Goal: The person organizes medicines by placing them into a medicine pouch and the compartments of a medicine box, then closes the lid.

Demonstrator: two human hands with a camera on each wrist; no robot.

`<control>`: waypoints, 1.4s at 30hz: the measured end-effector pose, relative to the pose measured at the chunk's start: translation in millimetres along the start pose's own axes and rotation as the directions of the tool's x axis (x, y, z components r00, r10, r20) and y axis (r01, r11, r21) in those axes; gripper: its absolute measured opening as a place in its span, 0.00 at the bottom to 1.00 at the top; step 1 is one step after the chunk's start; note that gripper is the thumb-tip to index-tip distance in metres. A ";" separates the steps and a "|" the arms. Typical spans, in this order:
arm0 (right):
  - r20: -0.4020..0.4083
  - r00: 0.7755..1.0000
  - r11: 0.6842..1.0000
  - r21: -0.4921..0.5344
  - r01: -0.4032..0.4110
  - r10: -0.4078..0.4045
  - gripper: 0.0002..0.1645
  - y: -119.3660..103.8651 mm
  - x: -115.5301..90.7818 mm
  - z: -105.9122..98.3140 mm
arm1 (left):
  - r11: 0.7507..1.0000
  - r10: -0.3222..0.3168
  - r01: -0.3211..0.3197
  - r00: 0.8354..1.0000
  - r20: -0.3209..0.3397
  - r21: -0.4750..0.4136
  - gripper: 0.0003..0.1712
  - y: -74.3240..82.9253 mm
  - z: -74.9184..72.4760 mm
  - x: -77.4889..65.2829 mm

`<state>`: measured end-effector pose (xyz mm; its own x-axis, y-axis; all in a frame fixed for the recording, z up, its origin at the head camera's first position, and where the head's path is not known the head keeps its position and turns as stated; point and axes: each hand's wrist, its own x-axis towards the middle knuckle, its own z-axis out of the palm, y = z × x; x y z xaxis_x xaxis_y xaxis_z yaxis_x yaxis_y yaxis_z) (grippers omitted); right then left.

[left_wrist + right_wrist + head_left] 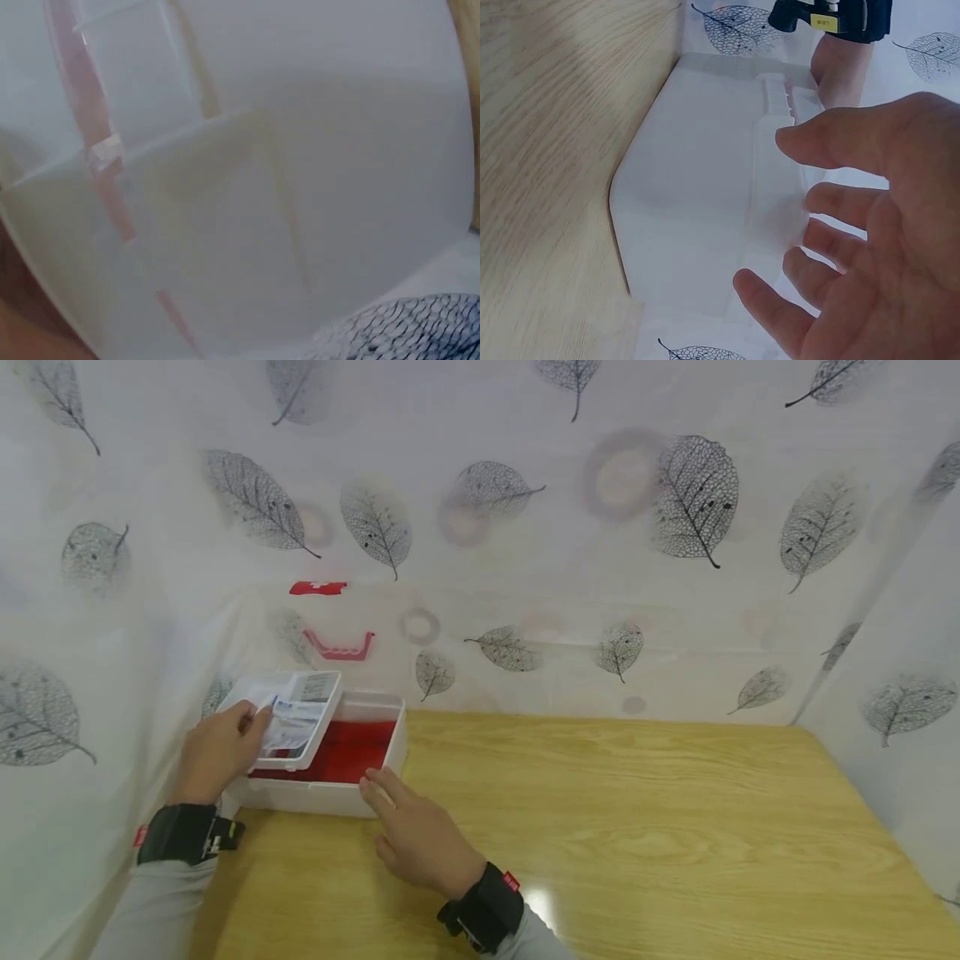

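Observation:
A white plastic box [315, 797], red inside, stands at the left of the table. Over its left part sits a shallow white tray [334, 697], tilted and shifted left, with clear and white packets [296, 714] in it. My left hand [221, 752] grips this tray at its left side, fingers bent over the edge; the fingertips' exact hold is partly hidden. At the box's front right corner my right hand [423, 839] rests its extended fingertips on the rim. Spread fingers and thumb of that hand [840, 225] show beside the white box wall [697, 172].
Behind the box, a red handle [341, 652] and a red label with a white cross [318, 587] stand out against white. A leaf-patterned sheet [495, 560] rises behind and beside the wooden table [637, 827]. The left wrist view is filled by a blurred white plastic surface [360, 172].

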<state>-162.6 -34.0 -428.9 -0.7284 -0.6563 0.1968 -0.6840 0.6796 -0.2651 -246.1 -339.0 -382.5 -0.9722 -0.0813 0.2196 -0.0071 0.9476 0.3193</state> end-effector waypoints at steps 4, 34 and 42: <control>-0.027 1.000 1.000 -0.025 0.006 -0.007 0.43 1.6 0.6 2.5 | 1.000 -0.014 0.014 0.999 0.037 -0.008 0.24 -0.3 4.3 -0.9; -0.094 0.994 0.994 -0.099 0.043 -0.053 0.41 0.6 -3.7 0.9 | 0.999 0.009 -0.018 0.979 0.204 0.041 0.23 -6.3 14.4 -1.8; -0.060 0.998 0.998 -0.058 0.022 -0.025 0.42 -0.2 -4.0 1.7 | 0.999 -0.040 0.046 0.966 0.255 -0.017 0.31 -5.7 9.5 -1.8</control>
<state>-159.5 -32.1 -431.2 -0.7120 -0.6525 0.2594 -0.7009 0.6828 -0.2060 -246.4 -341.3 -393.4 -0.9986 -0.0378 -0.0361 -0.0479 0.9374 0.3450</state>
